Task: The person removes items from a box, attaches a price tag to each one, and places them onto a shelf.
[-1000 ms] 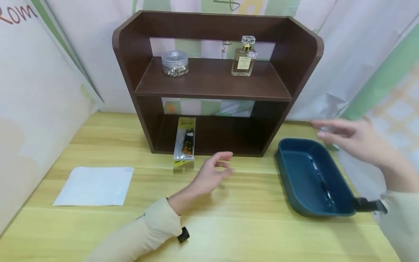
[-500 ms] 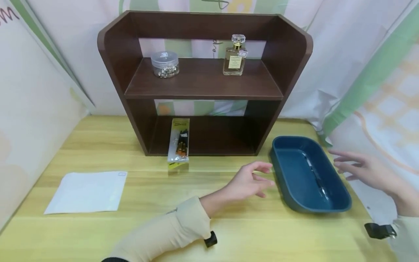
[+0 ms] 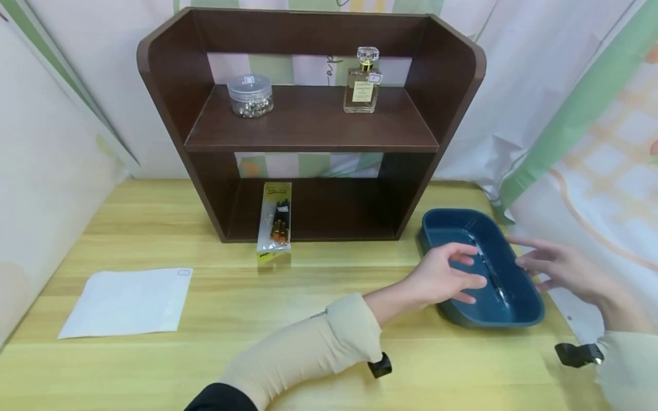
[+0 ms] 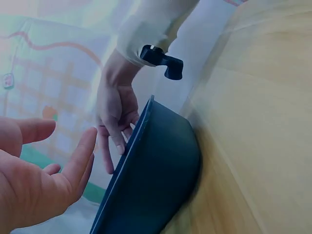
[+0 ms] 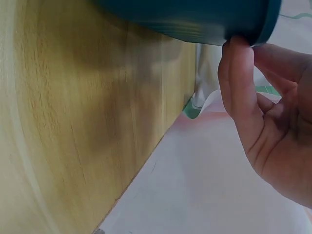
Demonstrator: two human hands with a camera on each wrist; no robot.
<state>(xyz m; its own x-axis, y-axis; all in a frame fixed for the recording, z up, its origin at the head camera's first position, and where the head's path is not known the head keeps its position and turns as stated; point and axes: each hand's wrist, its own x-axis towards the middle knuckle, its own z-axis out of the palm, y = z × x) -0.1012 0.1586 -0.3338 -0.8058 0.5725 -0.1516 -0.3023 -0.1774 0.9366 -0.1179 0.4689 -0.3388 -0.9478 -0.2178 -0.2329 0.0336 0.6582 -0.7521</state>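
A dark blue rectangular tray (image 3: 460, 220) with rounded corners stands at the right of the table. A thin shiny streak runs along its inside; whether it is an object or a reflection I cannot tell. My left hand (image 3: 444, 277) hovers over the tray's near left side, fingers loosely spread and holding nothing. At the tray's right rim is my right hand (image 3: 568, 271). In the right wrist view, fingers (image 5: 241, 73) touch the tray's outer wall (image 5: 195, 24) just under the rim. The left wrist view shows the tray (image 4: 163, 165) apart from my left fingers (image 4: 78, 163).
A dark brown two-level shelf (image 3: 308, 142) stands at the back. It bears a clear lidded jar (image 3: 250, 97), a perfume bottle (image 3: 361, 85) and, below, a clear packet (image 3: 275, 222) of dark sticks, jutting past the front. White paper (image 3: 128, 302) lies left. Curtains enclose the table.
My left hand has moved right across the table to above the tray. The right hand has come down from behind the tray to its right rim. The view has shifted slightly.
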